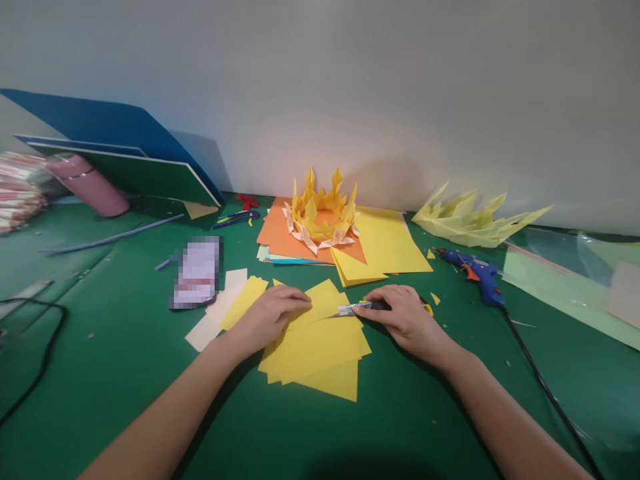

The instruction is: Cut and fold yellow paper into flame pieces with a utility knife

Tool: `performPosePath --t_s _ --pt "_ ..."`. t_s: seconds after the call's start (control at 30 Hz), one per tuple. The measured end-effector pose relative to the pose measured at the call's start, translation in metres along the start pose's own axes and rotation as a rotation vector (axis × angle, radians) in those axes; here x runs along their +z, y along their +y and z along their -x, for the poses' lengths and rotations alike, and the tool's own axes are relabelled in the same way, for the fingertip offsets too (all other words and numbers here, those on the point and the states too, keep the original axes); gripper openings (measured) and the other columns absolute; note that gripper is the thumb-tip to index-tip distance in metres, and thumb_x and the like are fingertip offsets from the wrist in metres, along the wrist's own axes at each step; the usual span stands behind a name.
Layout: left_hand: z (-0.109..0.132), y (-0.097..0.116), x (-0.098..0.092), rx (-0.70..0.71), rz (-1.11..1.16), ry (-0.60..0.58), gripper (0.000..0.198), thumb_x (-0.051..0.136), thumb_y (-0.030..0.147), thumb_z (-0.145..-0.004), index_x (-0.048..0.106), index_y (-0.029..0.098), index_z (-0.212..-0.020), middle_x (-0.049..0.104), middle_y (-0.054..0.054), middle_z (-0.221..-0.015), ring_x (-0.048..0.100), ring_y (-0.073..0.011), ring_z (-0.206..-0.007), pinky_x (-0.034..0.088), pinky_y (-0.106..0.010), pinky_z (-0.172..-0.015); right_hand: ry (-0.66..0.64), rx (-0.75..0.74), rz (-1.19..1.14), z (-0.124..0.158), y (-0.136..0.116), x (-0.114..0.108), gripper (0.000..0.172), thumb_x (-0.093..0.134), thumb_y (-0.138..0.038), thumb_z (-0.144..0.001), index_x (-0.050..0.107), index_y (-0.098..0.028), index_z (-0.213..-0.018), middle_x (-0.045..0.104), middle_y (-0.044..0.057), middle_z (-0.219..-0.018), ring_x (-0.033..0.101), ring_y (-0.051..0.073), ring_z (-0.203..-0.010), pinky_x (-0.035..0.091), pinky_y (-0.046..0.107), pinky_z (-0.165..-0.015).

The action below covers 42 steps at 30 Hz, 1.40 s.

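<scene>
A loose stack of yellow paper sheets (pixel 320 353) lies fanned out on the green table in front of me. My left hand (pixel 275 313) is closed on the upper left part of these sheets, fingertips together on the paper. In my right hand (pixel 405 317) is a pair of scissors (pixel 347 310), gripped with the metal blades pointing left over the top sheet. Part of a yellow handle shows behind the knuckles; the rest is hidden by the fingers. Smaller yellow pieces (pixel 245 303) and pale pink strips (pixel 197 332) lie beside my left hand.
A yellow-orange folded paper crown (pixel 325 210) stands on coloured sheets at the back. Right of it are a pale yellow paper crown (pixel 470 217) and a blue glue gun (pixel 475 270) with a black cord. A blurred phone (pixel 197 270) and pink bottle (pixel 90 183) are left.
</scene>
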<state>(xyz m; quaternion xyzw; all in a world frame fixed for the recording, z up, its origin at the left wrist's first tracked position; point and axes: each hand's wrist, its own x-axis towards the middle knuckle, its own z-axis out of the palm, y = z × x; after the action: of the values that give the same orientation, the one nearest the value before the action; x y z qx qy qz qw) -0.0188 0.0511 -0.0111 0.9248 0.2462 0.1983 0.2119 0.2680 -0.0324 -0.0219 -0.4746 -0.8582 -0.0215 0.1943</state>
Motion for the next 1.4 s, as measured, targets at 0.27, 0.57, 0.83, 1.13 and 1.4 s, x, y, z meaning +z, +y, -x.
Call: performPosePath --t_s 0.27,0.57,0.83,1.13,1.4 --pt "0.0 0.0 0.001 -0.006 0.007 -0.009 0.03 0.041 0.014 -0.093 0.067 0.023 -0.105 0.069 -0.006 -0.108 0.062 -0.0189 -0.099 0.052 -0.038 -0.084 -0.005 0.005 0.016 -0.002 -0.008 0.0 0.038 0.037 -0.015 -0.096 0.063 -0.033 -0.117 0.065 0.007 -0.1 0.056 0.022 -0.092 0.038 0.037 -0.075" --pt "0.003 -0.003 0.004 0.007 0.021 0.022 0.032 0.04 0.013 -0.093 0.067 0.023 -0.104 0.069 -0.006 -0.106 0.063 -0.0185 -0.097 0.052 -0.038 -0.082 -0.001 -0.02 0.007 -0.001 -0.01 0.0 0.039 0.039 -0.012 -0.094 0.062 -0.032 -0.118 0.064 0.007 -0.098 0.057 0.022 -0.09 0.038 0.036 -0.076" --pt "0.003 -0.004 0.005 0.002 0.001 0.02 0.034 0.039 0.008 -0.09 0.067 0.021 -0.104 0.069 -0.007 -0.107 0.062 -0.0196 -0.098 0.052 -0.04 -0.083 0.017 -0.032 0.018 -0.004 -0.016 0.001 0.039 0.035 -0.014 -0.096 0.062 -0.03 -0.118 0.064 0.007 -0.097 0.056 0.021 -0.089 0.036 0.035 -0.075" --pt "0.003 -0.003 0.003 0.006 0.014 0.022 0.033 0.039 0.008 -0.091 0.066 0.022 -0.103 0.069 -0.006 -0.107 0.062 -0.0189 -0.098 0.052 -0.039 -0.083 0.013 -0.049 0.004 -0.008 -0.019 0.003 0.038 0.034 -0.015 -0.097 0.063 -0.03 -0.117 0.065 0.006 -0.099 0.056 0.021 -0.09 0.036 0.035 -0.075" --pt "0.003 -0.004 0.005 -0.019 0.025 0.018 0.032 0.041 0.008 -0.091 0.067 0.022 -0.104 0.069 -0.005 -0.108 0.061 -0.0191 -0.099 0.051 -0.038 -0.084 -0.005 -0.06 0.008 -0.012 -0.023 0.002 0.037 0.036 -0.015 -0.097 0.061 -0.031 -0.118 0.065 0.005 -0.103 0.054 0.02 -0.089 0.035 0.034 -0.074"
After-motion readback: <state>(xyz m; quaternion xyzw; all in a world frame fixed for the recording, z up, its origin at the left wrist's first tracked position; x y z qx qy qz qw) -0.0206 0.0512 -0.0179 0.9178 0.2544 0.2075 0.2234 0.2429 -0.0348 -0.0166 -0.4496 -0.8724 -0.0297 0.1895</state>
